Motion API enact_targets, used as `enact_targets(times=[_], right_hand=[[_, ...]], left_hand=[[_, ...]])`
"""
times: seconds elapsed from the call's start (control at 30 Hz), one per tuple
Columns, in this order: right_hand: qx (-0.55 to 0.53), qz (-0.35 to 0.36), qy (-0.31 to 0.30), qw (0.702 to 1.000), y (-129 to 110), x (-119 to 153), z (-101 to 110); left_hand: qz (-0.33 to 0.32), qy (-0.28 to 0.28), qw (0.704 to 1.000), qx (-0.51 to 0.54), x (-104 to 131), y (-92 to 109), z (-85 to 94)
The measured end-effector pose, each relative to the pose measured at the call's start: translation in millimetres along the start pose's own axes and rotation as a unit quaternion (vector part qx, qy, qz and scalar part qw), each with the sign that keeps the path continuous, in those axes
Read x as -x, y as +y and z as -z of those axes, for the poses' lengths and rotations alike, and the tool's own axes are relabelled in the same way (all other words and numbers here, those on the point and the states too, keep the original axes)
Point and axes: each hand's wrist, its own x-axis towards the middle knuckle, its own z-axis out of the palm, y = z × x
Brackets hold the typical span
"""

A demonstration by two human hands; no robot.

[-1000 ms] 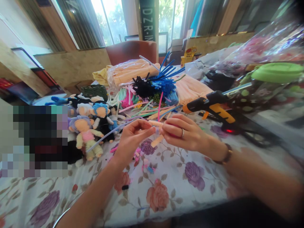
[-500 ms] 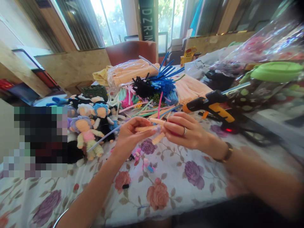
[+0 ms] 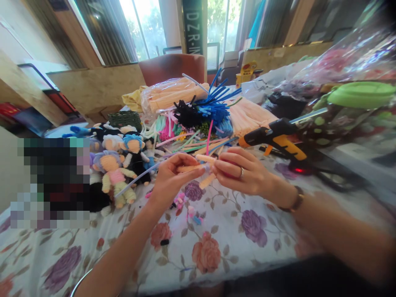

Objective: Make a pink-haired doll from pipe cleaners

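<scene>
Both hands meet above the flowered tablecloth, closed on one small peach doll part (image 3: 207, 180) made of fuzzy pipe cleaners. My left hand (image 3: 171, 175) pinches its left side between thumb and fingers. On the right side, the fingertips of my right hand (image 3: 244, 171) press against it. A lavender pipe cleaner (image 3: 137, 178) sticks out past my left hand toward the dolls, and a bit of lavender shows at the middle of the peach part. My fingers hide how the pieces join.
Finished pipe-cleaner dolls (image 3: 111, 171) crowd the left. Behind my hands lie blue pipe cleaners (image 3: 218, 105) and a wrapped peach bundle (image 3: 173, 95). A glue gun (image 3: 280, 134) with a red light stands at right, near a green-lidded container (image 3: 360, 95). Small scraps (image 3: 194, 216) lie in front.
Both hands keep their hold on the peach doll part, almost still. The whole view has shifted very slightly.
</scene>
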Motion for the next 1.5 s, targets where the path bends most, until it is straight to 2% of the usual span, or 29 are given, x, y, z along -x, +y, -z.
enact_targets(times=[0.4, 0.63, 0.83, 1.03, 1.23, 1.33, 1.5], right_hand=[[0.017, 0.016, -0.042, 0.999, -3.2, -1.0, 3.6], [0.021, 0.031, -0.022, 0.999, -3.9, -3.1, 2.7], [0.021, 0.044, -0.043, 0.998, -6.3, -3.0, 3.8], [0.009, 0.070, -0.052, 0.996, -7.9, -1.3, 4.2], [0.010, 0.029, -0.029, 0.999, -6.6, -4.5, 2.0], [-0.001, 0.014, -0.012, 1.000, -5.7, -3.7, 0.2], [-0.003, -0.010, -0.025, 1.000, -6.4, -1.5, -1.1]], left_hand=[[0.071, -0.004, 0.993, 0.096, -1.9, -1.4, -0.7], [0.131, -0.018, 0.982, 0.134, -2.0, 1.3, -0.1], [0.197, -0.020, 0.966, 0.164, -3.6, 4.2, 0.0], [0.227, -0.042, 0.959, 0.167, -2.7, 6.8, 0.5], [0.218, -0.038, 0.960, 0.173, -1.7, 6.7, 1.8], [0.194, -0.046, 0.964, 0.175, -2.3, 5.6, 2.8], [0.140, -0.036, 0.982, 0.123, -2.7, 4.2, 1.5]])
